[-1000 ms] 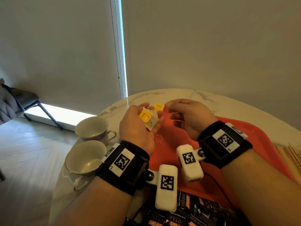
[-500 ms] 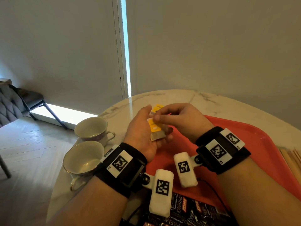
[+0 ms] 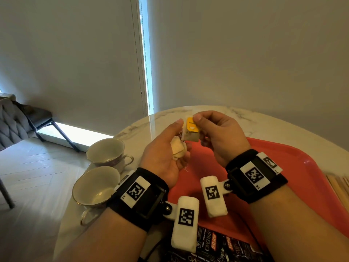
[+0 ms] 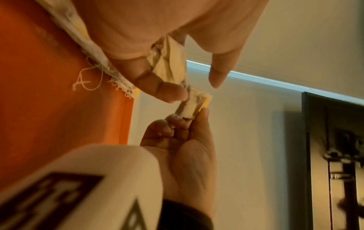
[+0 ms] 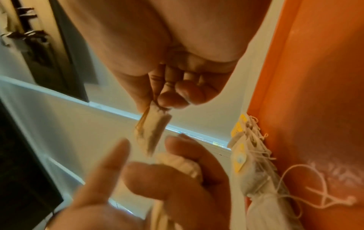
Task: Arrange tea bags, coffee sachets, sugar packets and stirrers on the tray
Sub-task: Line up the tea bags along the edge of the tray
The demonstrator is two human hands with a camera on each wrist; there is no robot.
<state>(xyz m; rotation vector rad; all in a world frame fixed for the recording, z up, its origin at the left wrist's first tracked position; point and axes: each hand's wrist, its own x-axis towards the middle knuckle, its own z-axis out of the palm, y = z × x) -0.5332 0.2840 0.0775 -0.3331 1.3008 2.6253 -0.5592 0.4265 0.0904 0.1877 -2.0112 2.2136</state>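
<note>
A person's right hand (image 3: pixel 219 137) pinches a single tea bag (image 3: pixel 191 134) by its yellow paper tag (image 3: pixel 191 125) between thumb and forefinger, holding it in the air just above the far left corner of a red plastic tray (image 3: pixel 309 178). The print on the tag is too small to read. The left hand (image 3: pixel 164 156) sits just beside it, forefinger pointing up, the other fingers curled round a bunch of pale tea bags (image 3: pixel 178 149) with a loose white string hanging below the palm. In the right wrist view, more tea bags (image 5: pixel 254 174) with yellow tags and tangled strings lie in a row along the tray's edge.

Each wrist carries a black strap with a white square-code marker; the left one (image 3: pixel 135 191) bears a small "L" at its corner. A white camera block, also printed with a code, juts from each strap: the left block (image 3: pixel 186 224) and the right block (image 3: pixel 213 196) both hang over the near part of the tray.

At the bottom edge of the head view lie black coffee sachets (image 3: pixel 217 246) printed "SUPREMO" in white, with a red label that seems to read "KOPIKO" and small print reading "Instant Coffee". Wooden stirrers (image 3: pixel 338 188) rest on the white marble table (image 3: pixel 264 121) just right of the tray. Two empty gold-rimmed teacups, the nearer cup (image 3: pixel 96 188) and the farther cup (image 3: pixel 106 152), stand at the table's left edge. A grey chair (image 3: pixel 20 118) stands on the wooden floor beyond.
</note>
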